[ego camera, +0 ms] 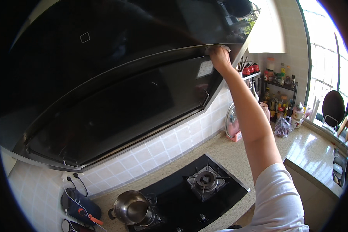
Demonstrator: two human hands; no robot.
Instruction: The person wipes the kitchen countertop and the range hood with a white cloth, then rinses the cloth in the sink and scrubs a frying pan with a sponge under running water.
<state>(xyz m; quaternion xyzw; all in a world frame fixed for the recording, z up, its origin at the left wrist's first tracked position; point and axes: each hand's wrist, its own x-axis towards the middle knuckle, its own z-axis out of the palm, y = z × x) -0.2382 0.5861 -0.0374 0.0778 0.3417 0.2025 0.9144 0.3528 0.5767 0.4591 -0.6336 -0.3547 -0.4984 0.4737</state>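
Note:
My right hand (219,58) reaches up to the right end of a black range hood (127,107). It is closed around a white cloth or tissue (226,48), of which only a small edge shows past the fingers. The hand presses at the seam between the hood's upper front and its hinged lower panel. Just below the fingers a white printed label (205,69) sticks to the panel. A wire catch (205,98) sits at the panel's lower right corner. My left hand is out of view.
Below the hood lies a black gas hob (188,200) with a steel pot (132,207) over its left burner. A dark blue appliance (81,206) with cords stands left. Right of my arm are a spice rack (281,85), a glass lid (230,121) and a plastic bag (283,127).

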